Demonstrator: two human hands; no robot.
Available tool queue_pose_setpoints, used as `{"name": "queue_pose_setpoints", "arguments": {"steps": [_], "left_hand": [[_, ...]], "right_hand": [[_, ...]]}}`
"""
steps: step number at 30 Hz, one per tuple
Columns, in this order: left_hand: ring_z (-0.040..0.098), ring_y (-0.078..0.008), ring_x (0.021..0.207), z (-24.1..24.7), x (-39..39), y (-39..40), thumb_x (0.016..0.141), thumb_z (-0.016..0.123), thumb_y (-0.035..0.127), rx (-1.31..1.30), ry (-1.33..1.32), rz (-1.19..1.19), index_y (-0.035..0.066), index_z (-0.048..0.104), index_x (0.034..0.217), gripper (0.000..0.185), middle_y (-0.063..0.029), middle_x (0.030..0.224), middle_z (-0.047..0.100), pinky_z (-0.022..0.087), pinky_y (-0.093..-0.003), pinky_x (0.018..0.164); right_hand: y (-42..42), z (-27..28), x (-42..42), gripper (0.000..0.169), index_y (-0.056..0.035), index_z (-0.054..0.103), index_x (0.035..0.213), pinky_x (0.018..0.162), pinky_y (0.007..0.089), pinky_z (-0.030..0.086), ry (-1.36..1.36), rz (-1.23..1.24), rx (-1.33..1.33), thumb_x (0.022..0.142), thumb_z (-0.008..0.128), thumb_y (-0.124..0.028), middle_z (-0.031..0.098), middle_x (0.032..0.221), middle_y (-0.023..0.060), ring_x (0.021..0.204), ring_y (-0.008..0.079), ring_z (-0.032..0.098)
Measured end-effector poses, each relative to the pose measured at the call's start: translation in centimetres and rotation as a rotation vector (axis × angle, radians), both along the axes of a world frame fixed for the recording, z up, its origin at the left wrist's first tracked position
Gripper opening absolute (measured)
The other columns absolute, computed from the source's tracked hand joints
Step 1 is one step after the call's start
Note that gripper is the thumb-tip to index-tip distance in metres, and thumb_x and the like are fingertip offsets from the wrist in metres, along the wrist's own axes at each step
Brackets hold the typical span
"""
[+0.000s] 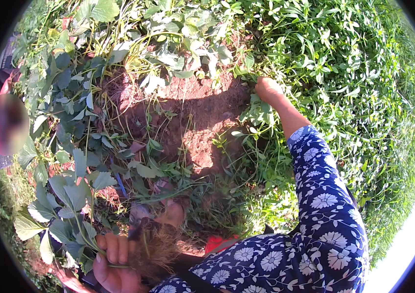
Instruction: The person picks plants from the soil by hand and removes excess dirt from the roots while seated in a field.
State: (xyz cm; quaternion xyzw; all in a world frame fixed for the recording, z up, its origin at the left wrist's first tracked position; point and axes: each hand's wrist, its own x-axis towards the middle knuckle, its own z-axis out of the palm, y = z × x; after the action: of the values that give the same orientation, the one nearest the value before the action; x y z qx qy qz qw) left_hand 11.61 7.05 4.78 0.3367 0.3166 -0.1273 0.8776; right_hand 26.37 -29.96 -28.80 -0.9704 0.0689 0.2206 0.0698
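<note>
My left hand (116, 256) is low in the picture, its fingers closed around the stems of a bunch of uprooted plants (70, 205). Their toothed leaves, like those of strawberry plants, fan out to the left. A brown tangle of fibrous roots (160, 249) sticks out on the right side of the fist. My right hand (268, 89) reaches forward to the edge of a bare soil patch (207, 110), among green stems and leaves. Leaves hide its fingertips, so whether it grips a stem is unclear. Broad leaves (260, 110) hang just below that hand.
More toothed-leaf plants (127, 55) grow behind and left of the soil. Dense narrow-leaved weeds (339, 73) cover the right side. Another person (4, 124) is at the far left, beside a dark plastic crate (5, 161). A bare foot (172, 212) shows near the roots.
</note>
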Motion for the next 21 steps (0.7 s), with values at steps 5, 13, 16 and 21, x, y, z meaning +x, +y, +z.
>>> {"name": "queue_pose_setpoints", "arguments": {"steps": [5, 13, 16, 21], "left_hand": [[0.032, -0.0104, 0.062, -0.1, 1.1, 1.2, 0.078, 0.053, 0.015, 0.030, -0.038, -0.029, 0.008, 0.041, 0.084, 0.015, 0.0028, 0.065, 0.033, 0.026, -0.0253, 0.065], [0.035, -0.0106, 0.062, -0.8, 1.0, 2.1, 0.081, 0.048, 0.009, 0.098, -0.078, 0.139, 0.006, 0.037, 0.088, 0.013, 0.0005, 0.068, 0.035, 0.031, -0.0265, 0.063], [0.037, -0.0102, 0.060, -0.9, 2.4, 1.4, 0.080, 0.049, 0.009, 0.020, -0.084, 0.113, 0.007, 0.037, 0.086, 0.013, 0.0009, 0.068, 0.037, 0.032, -0.0261, 0.063], [0.037, -0.0102, 0.060, 0.1, 1.5, 2.2, 0.080, 0.049, 0.009, -0.024, -0.158, 0.170, 0.007, 0.037, 0.084, 0.013, 0.0004, 0.067, 0.038, 0.032, -0.0239, 0.060]], "right_hand": [[1.9, 3.5, -2.3, 0.015, -0.0036, 0.055, 0.083, 0.064, 0.0336, 0.048, 0.240, 0.137, -0.156, 0.072, 0.046, -0.011, 0.060, 0.083, 0.0127, 0.076, 0.0251, 0.060], [5.2, 7.7, -11.7, 0.010, -0.0057, 0.054, 0.077, 0.054, 0.0355, 0.047, 0.505, 0.335, -0.095, 0.068, 0.050, -0.009, 0.060, 0.075, 0.0112, 0.067, 0.0237, 0.060], [7.6, 7.4, -20.0, 0.017, -0.0058, 0.055, 0.084, 0.057, 0.0374, 0.047, 0.653, 0.568, 0.164, 0.070, 0.048, -0.010, 0.061, 0.075, 0.0092, 0.069, 0.0269, 0.060], [12.6, 10.3, -22.2, 0.029, -0.0063, 0.058, 0.081, 0.064, 0.0395, 0.046, 1.072, 0.847, 0.370, 0.073, 0.052, -0.034, 0.059, 0.084, 0.0126, 0.081, 0.0279, 0.057]]}}
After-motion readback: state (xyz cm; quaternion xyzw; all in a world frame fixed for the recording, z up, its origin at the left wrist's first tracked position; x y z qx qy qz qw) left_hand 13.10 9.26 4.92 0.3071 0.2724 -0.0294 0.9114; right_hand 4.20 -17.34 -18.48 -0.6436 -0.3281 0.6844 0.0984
